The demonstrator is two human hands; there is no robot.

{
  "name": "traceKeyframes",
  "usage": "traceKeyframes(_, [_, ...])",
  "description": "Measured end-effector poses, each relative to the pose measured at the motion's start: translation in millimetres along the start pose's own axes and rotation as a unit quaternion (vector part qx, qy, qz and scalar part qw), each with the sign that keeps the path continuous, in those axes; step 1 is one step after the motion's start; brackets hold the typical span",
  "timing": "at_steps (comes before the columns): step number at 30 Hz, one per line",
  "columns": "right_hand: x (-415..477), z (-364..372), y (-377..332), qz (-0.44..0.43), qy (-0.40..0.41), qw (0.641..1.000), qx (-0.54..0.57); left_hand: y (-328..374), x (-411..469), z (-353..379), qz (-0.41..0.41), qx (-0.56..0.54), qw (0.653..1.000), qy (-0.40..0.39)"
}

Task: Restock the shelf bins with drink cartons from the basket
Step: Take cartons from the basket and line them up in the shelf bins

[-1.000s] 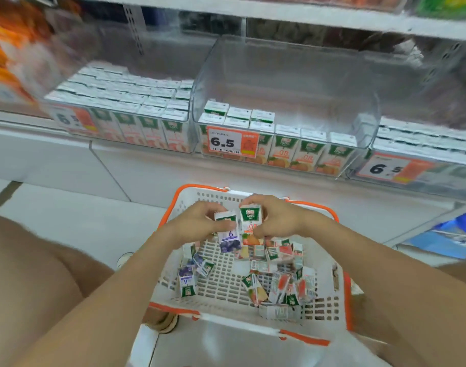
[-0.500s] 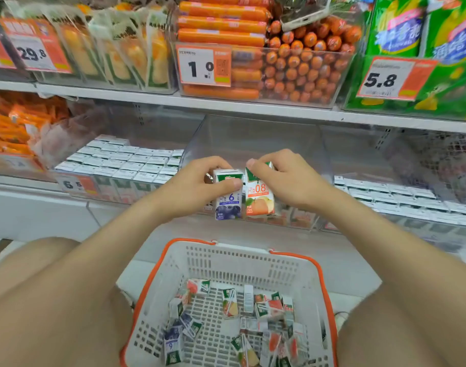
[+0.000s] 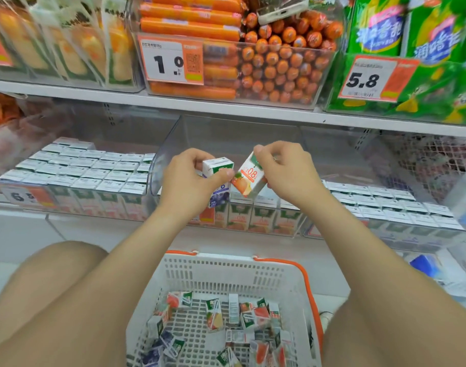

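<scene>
My left hand grips a small blueberry drink carton, held upright in front of the middle clear shelf bin. My right hand holds an orange drink carton tilted to the left, just beside the first. Both cartons hover above a front row of orange cartons in that bin. Below, between my knees, a white basket with an orange rim holds several loose cartons.
The left bin and the right bin are packed with white-topped cartons. An upper shelf carries sausages, snack bags and price tags. White floor lies to the left; blue packaging lies at the lower right.
Both hands rose from the basket with a carton each and now sit at the middle bin. The right hand has tilted its orange carton; the view has tipped upward.
</scene>
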State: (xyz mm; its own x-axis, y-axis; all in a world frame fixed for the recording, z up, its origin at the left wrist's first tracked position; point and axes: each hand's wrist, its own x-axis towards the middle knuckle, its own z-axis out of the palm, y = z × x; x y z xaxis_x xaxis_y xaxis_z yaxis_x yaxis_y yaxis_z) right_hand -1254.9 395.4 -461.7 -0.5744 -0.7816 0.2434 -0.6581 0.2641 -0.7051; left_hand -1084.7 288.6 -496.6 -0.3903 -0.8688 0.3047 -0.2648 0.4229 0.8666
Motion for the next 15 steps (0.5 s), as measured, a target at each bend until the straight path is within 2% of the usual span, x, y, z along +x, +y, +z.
traceKeyframes(3, [4,-5,16,-0.056,0.039,0.995,-0.071,2,0,1,-0.016,0.009,1.0,0.01])
traceKeyframes(9, [20,11,40,-0.057,-0.077,0.976,-0.196,0,2,-6,-0.039,0.005,0.998,-0.038])
traceKeyframes(12, [27,30,38,-0.054,-0.12,0.971,-0.199,-6,3,-7,-0.049,-0.007,0.996,-0.07])
traceKeyframes(15, [35,44,31,-0.074,-0.16,0.969,-0.171,-10,3,-7,-0.051,-0.021,0.997,-0.058])
